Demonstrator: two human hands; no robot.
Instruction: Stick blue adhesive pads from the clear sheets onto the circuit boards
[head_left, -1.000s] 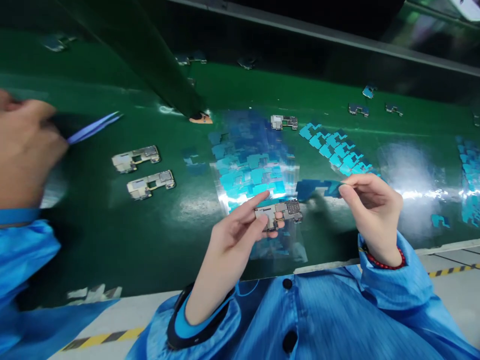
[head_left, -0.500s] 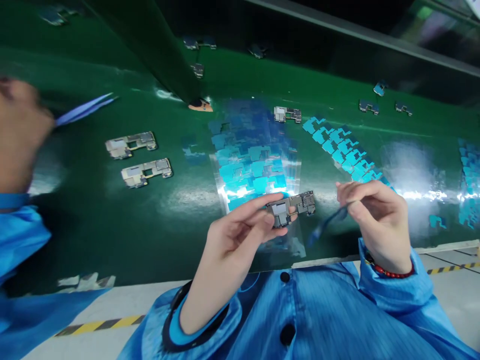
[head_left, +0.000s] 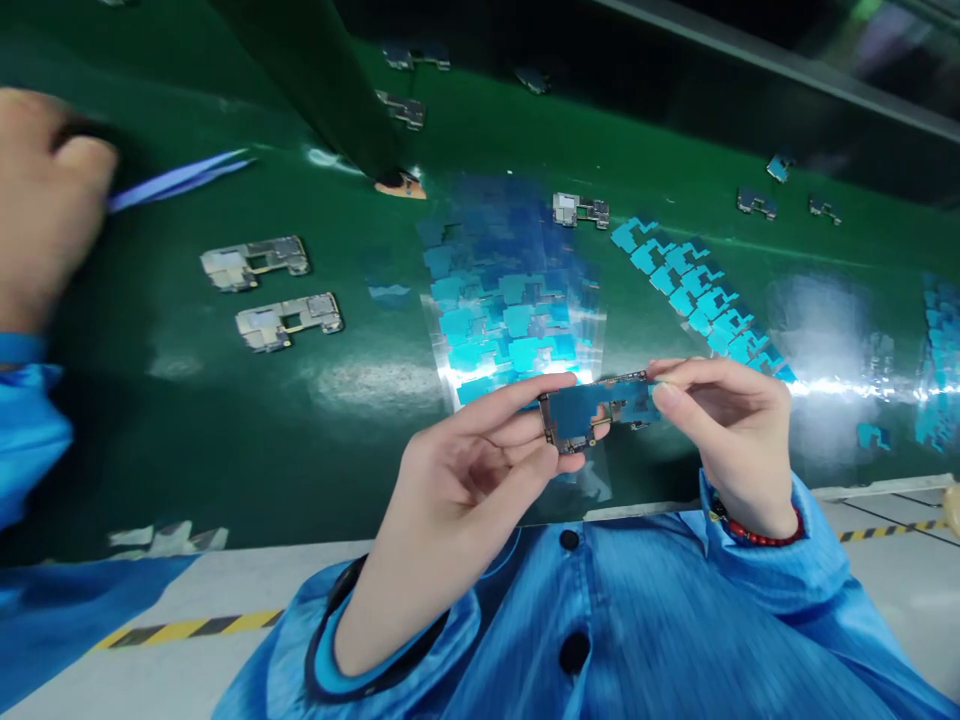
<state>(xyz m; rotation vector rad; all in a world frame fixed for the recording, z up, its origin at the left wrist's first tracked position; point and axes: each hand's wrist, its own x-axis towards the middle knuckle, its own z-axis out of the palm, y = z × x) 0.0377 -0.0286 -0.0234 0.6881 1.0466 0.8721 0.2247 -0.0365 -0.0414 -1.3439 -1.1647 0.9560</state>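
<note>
My left hand pinches a phone circuit board at its left end, tilted above the green bench. A blue die-cut film now lies over the face of the board. My right hand is closed, thumb and forefinger on the film at the board's right end. Whether these fingers also grip the board itself is hard to see. Just behind my hands, clear sheets carry many blue film pieces.
Two similar boards lie to the left, and another board lies beyond the sheets. A strip of blue films runs right. A dark green post stands at the back. Far left, a co-worker's hand is beside blue tweezers.
My right hand has moved left to the board, bringing the blue film onto its face. The board stays in my left hand. The co-worker's hand and tweezers have shifted slightly.
</note>
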